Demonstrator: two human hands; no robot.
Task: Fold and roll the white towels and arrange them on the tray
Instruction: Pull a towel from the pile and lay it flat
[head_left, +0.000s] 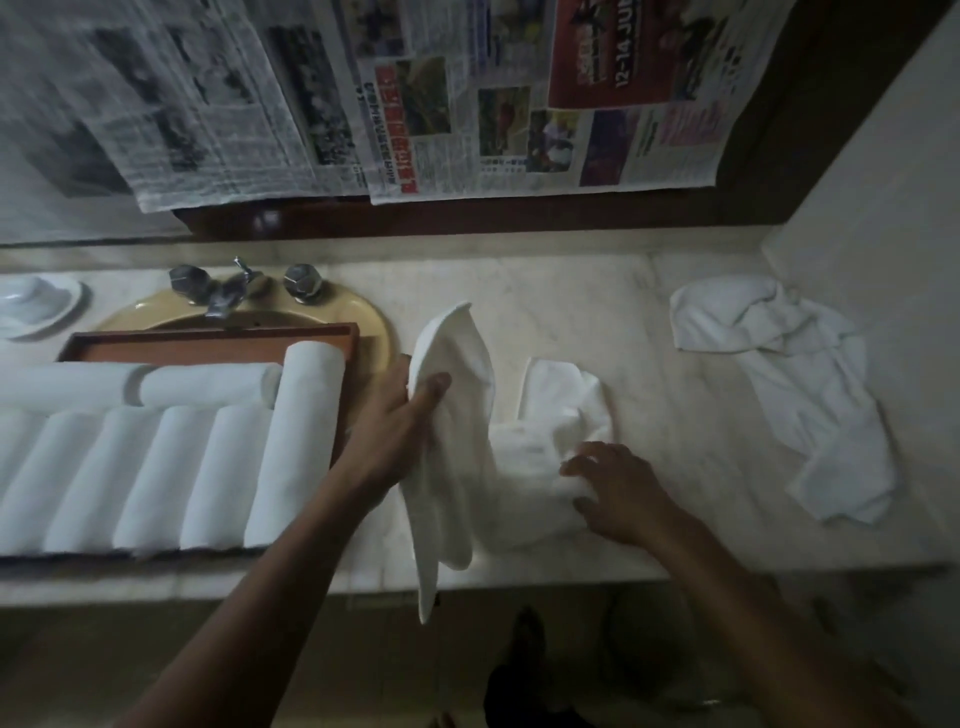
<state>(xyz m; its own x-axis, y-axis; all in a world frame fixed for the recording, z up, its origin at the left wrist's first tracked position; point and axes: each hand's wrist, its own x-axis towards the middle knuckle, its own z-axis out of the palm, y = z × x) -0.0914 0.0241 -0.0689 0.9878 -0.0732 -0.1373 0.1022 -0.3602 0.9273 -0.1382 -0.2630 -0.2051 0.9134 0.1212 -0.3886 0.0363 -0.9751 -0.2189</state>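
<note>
My left hand (402, 421) grips a white towel (449, 441) that hangs lengthwise, its lower end drooping past the counter's front edge. My right hand (615, 491) rests with spread fingers on the same towel's bunched part (556, 415) lying on the marble counter. A brown tray (208, 338) sits over the sink at the left. Several rolled white towels (156, 478) lie side by side on it, and two more rolls (202, 384) lie crosswise behind them. The tray's near part is hidden under the rolls.
Loose crumpled white towels (789, 384) lie at the counter's right. A yellow sink (260, 312) with chrome taps (228, 286) is under the tray, with a white dish (36, 306) at far left. Newspapers (415, 104) cover the mirror behind. A wall (883, 182) bounds the right side.
</note>
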